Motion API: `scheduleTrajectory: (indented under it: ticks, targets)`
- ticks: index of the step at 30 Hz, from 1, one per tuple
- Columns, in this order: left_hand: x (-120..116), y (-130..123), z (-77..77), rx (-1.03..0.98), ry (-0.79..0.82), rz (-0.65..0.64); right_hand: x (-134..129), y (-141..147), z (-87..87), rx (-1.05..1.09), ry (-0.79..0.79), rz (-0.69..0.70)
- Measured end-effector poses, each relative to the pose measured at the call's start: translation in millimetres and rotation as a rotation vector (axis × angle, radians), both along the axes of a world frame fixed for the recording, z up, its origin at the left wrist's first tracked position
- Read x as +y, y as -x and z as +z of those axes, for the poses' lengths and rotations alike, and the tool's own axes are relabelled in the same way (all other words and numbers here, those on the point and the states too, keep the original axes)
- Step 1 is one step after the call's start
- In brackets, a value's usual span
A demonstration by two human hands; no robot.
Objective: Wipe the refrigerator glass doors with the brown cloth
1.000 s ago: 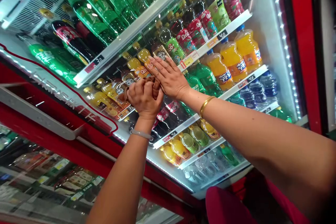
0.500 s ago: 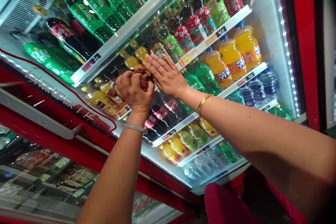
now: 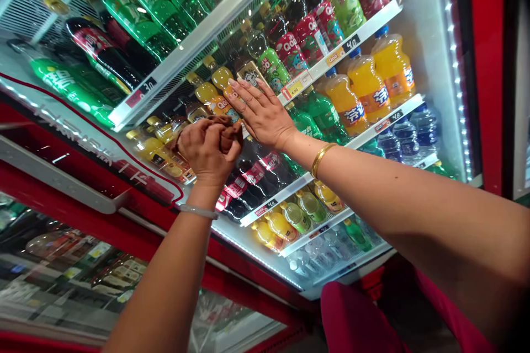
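A crumpled brown cloth [image 3: 229, 135] is bunched in my left hand [image 3: 207, 149], whose fingers are curled round it. My right hand [image 3: 264, 116] lies flat with its fingers stretched out, holding nothing, just right of the cloth. Both hands are in front of a lit drinks cooler, seemingly at its glass door. Behind them stand Qoo bottles [image 3: 271, 69] and dark cola bottles [image 3: 252, 174]. Whether my right palm touches the glass cannot be made out.
Large green bottles [image 3: 149, 5] fill the upper shelf. Orange Fanta bottles [image 3: 376, 80] stand at the right. A red cooler frame [image 3: 488, 77] runs down the right side, and a second cooler [image 3: 74, 259] is at the lower left.
My left hand has moved slightly left with the cloth, opening a small gap from my right hand. My right hand has barely moved.
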State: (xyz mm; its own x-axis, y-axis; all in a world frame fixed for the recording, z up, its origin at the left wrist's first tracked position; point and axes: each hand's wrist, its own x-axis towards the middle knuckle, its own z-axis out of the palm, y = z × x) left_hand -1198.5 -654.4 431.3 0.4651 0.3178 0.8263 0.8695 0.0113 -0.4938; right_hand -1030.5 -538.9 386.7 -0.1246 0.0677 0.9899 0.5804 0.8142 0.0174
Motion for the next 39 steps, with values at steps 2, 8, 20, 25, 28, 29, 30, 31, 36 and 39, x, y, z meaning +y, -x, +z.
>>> scheduleTrajectory:
  ticks: [2, 8, 20, 25, 28, 29, 30, 31, 36, 39]
  targets:
    - [7, -7, -3.8, -0.104, -0.116, 0.005, -1, -1, 0.0, -0.002, 0.000, -0.005]
    - [10, -13, -58.0, -0.109, -0.082, -0.001, -2, -3, 0.3, -0.018, 0.018, -0.026]
    - [-21, 7, -79.0, 0.095, 0.302, -0.032, -9, -7, -0.5, -0.022, 0.041, 0.008]
    - [-5, -8, -50.1, -0.284, -0.107, 0.061, -11, -7, 2.3, -0.026, 0.056, 0.039]
    - [0, -8, -73.9, -0.226, -0.084, 0.042, -11, -7, 5.4, -0.021, 0.065, 0.038]
    - [0, -6, -83.8, -0.210, -0.075, 0.040, -11, -8, 4.3, -0.019, 0.064, 0.038]
    - [0, -5, -93.0, -0.197, -0.070, 0.038, -11, -8, 1.2, -0.018, 0.062, 0.040]
    - [0, -3, -100.8, -0.186, -0.067, 0.037, -11, -9, -4.4, -0.019, 0.056, 0.045]
    - [-3, -1, -118.8, -0.196, -0.027, 0.033, -11, -17, -57.6, -0.134, 0.056, 0.076]
    - [-6, -4, -125.7, -0.212, -0.014, 0.048, -13, -19, -81.4, -0.156, 0.082, 0.086]
